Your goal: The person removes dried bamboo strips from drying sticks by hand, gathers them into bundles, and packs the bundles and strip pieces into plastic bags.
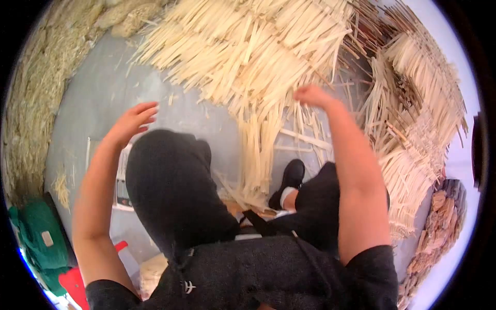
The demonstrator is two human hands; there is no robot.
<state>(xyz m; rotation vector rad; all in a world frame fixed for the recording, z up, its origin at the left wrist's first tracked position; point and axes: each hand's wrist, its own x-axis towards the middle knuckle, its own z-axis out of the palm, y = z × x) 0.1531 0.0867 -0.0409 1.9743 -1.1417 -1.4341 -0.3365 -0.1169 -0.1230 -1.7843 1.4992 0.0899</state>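
Note:
My left hand (pixel 135 123) hangs above the grey floor (pixel 175 116), just over my knee. Its fingers are stretched and slightly apart, with nothing in them. My right hand (pixel 311 96) is over the lower edge of a broad heap of pale, flat wood-like strips (pixel 253 46). Its fingers are curled together and a little blurred; whether a strip is between them cannot be made out. A narrow tongue of strips (pixel 256 150) runs from the heap down between my legs, close to my black shoe (pixel 293 173).
More strips, some with brown ends, are piled at right (pixel 413 103). Rough brown bark-like pieces (pixel 436 222) lie lower right. Straw-like material (pixel 36 98) lines the left side. A green bag (pixel 44 232), a red object (pixel 75 284) and a white-edged flat object (pixel 123 191) are lower left.

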